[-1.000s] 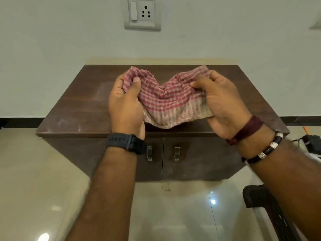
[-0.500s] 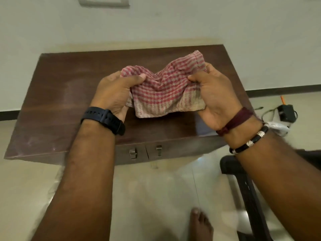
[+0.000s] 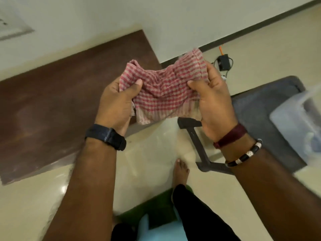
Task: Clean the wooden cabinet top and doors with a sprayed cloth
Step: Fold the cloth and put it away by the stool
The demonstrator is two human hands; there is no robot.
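Note:
A red-and-white checked cloth (image 3: 165, 89) hangs bunched between both hands, held in the air. My left hand (image 3: 116, 105) grips its left end with thumb on top; my right hand (image 3: 215, 101) grips its right end. The dark wooden cabinet top (image 3: 52, 101) lies to the left, tilted in view, and the cloth sits over its right edge and the floor beside it. The cabinet doors are out of sight.
A dark plastic chair (image 3: 260, 119) stands at the right with a translucent plastic bag (image 3: 298, 119) on its seat. A black adapter with cable (image 3: 225, 62) lies on the floor by the wall. My bare foot (image 3: 180, 171) is on the shiny tiles.
The view has swung right and down, so the cabinet slid left and the doors dropped from sight. Both hands carried the cloth off the cabinet top toward the chair side, still gripping it.

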